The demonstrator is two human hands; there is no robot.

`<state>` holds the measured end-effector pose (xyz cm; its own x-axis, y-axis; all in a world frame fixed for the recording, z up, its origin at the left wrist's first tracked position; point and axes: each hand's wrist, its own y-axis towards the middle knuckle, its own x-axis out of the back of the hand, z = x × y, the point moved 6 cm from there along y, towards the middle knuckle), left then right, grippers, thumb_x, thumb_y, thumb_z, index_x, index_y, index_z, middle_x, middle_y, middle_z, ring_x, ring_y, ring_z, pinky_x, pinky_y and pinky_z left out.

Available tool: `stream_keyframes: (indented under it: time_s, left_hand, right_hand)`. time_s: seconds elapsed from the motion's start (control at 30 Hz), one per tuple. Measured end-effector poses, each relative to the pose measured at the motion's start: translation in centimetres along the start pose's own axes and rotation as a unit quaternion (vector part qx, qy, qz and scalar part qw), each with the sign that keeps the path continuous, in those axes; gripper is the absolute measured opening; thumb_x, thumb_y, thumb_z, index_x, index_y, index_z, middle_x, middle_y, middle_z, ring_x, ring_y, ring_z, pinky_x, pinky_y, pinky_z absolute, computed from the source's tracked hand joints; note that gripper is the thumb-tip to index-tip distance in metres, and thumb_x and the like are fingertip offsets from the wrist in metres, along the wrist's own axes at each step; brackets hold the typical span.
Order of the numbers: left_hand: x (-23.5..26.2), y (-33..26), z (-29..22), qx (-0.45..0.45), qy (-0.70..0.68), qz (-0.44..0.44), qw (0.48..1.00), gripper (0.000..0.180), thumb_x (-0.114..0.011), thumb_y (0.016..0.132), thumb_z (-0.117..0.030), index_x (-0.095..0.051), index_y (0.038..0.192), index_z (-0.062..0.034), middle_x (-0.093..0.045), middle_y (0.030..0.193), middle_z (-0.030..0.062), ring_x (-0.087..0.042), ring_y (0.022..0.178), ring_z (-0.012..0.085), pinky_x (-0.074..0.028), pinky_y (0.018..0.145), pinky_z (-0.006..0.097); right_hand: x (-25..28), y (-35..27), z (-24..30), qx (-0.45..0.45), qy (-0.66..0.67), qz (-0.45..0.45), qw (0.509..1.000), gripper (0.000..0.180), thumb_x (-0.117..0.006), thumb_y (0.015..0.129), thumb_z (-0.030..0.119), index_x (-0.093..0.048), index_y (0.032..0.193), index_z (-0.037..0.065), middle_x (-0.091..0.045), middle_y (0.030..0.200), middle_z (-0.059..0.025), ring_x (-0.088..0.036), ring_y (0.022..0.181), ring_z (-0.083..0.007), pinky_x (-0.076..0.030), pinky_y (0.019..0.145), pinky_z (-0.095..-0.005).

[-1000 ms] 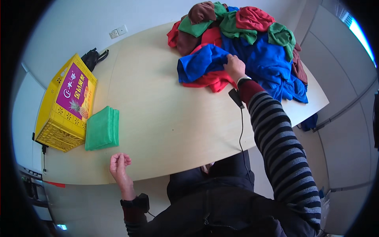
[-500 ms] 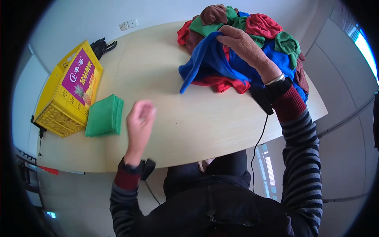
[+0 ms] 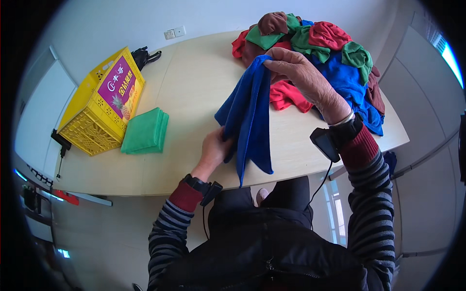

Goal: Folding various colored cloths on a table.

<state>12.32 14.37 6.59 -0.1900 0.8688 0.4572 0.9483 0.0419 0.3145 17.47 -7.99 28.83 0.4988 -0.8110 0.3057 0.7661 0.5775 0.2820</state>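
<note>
A blue cloth point(image 3: 252, 114) hangs in loose folds over the front part of the table, apart from the pile. My right hand point(image 3: 303, 77) pinches it at the top corner. Lower down, my left hand point(image 3: 214, 151) is at the cloth's left side, its fingertips hidden behind the folds, so their grip does not show. Behind and to the right lies a heap of crumpled cloths point(image 3: 335, 80) in blue, red, green and brown. A folded green cloth stack point(image 3: 144, 132) lies flat to the left of my left hand.
A yellow plastic crate point(image 3: 92, 121) with a purple printed panel stands at the table's left side. Behind it sits a black strapped item point(image 3: 145, 57) near the wall. Cables run down from the black devices on both my wrists. The table's front edge is close to my lap.
My right hand has drawn the blue cloth off the heap, toward me. My left hand has moved right, from beside the green stack to the hanging cloth.
</note>
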Motion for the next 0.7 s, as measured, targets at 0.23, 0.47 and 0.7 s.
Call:
stream_keyframes:
  time_s: [0.23, 0.47, 0.7]
  left_hand:
    - [12.4, 1.3, -1.2, 0.032, -0.062, -0.122, 0.99, 0.019, -0.07, 0.092, -0.017, -0.069, 0.1, 0.0003, -0.068, 0.084, 0.0026, -0.057, 0.076, 0.0068, -0.049, 0.072, 0.025]
    - [21.5, 2.9, -9.7, -0.087, 0.099, -0.136, 0.982, 0.017, -0.069, 0.093, -0.014, -0.069, 0.102, 0.0005, -0.068, 0.088, 0.0005, -0.059, 0.078, 0.0055, -0.05, 0.073, 0.025]
    - [26.3, 5.1, -13.6, -0.032, 0.163, -0.028, 0.986, 0.018, -0.067, 0.093, -0.013, -0.068, 0.105, 0.0006, -0.069, 0.089, 0.0023, -0.063, 0.083, 0.0097, -0.051, 0.078, 0.027]
  right_hand:
    - [3.0, -2.5, 0.7, 0.047, -0.116, -0.039, 0.991, 0.028, -0.063, 0.1, 0.023, -0.066, 0.116, 0.001, -0.067, 0.096, -0.0048, -0.066, 0.09, -0.0139, -0.054, 0.086, -0.0261]
    - [3.2, -4.8, 0.7, 0.038, -0.111, -0.06, 0.991, 0.024, -0.064, 0.099, 0.021, -0.067, 0.109, 0.0, -0.068, 0.091, -0.0046, -0.067, 0.085, -0.014, -0.054, 0.085, -0.0284]
    - [-2.2, -8.2, 0.3, -0.003, 0.059, -0.004, 0.998, 0.019, -0.061, 0.101, 0.02, -0.068, 0.1, 0.002, -0.069, 0.088, -0.005, -0.07, 0.084, -0.015, -0.055, 0.083, -0.0296]
